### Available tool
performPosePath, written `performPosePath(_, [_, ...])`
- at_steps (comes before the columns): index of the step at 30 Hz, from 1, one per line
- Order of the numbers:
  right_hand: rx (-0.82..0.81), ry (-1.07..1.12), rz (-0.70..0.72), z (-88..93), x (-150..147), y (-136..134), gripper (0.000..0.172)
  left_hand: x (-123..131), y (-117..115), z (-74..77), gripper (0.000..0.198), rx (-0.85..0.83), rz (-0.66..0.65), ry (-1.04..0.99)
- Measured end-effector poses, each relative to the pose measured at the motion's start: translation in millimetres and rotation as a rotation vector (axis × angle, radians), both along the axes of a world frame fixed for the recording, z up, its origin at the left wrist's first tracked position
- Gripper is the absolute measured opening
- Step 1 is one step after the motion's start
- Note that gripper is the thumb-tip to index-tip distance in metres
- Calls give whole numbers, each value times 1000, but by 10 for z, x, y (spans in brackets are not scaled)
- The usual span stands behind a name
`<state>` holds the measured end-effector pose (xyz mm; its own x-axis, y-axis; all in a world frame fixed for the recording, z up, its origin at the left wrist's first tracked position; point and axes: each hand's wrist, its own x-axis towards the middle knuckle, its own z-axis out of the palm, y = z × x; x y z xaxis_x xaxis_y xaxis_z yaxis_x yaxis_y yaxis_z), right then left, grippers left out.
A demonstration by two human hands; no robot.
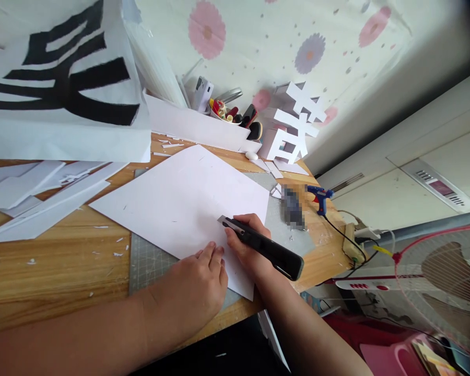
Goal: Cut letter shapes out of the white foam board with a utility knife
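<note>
A large white foam board or card sheet [180, 193] lies askew on a grey cutting mat [149, 269], with a few short dark marks on its surface. My left hand [201, 282] rests on the sheet's near part, fingers stretched out and pressing down. In my right hand [248, 253] is a black utility knife [276, 250], its blade out and pointing left, over the sheet just beyond my left fingertips. Whether the blade touches the sheet I cannot tell.
White offcuts [39, 198] pile up at left below a hanging sheet with a black character [66, 78]. White cut-out characters [293, 130] stand at the back right. A blue glue gun [321, 198], power strip [352, 243] and fan [446, 282] are on the right.
</note>
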<state>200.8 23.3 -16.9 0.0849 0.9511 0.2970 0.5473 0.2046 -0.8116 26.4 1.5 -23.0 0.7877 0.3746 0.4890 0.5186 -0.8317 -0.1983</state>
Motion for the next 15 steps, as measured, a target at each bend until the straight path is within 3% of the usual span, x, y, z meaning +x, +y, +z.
performPosePath(8, [23,-18,-17,-34,-32,-7,21,9,5,6,26,-24,-14,-16])
performPosePath(15, [39,-37,37,-54,-26,-28,23,4,6,42,28,-97,-22,104])
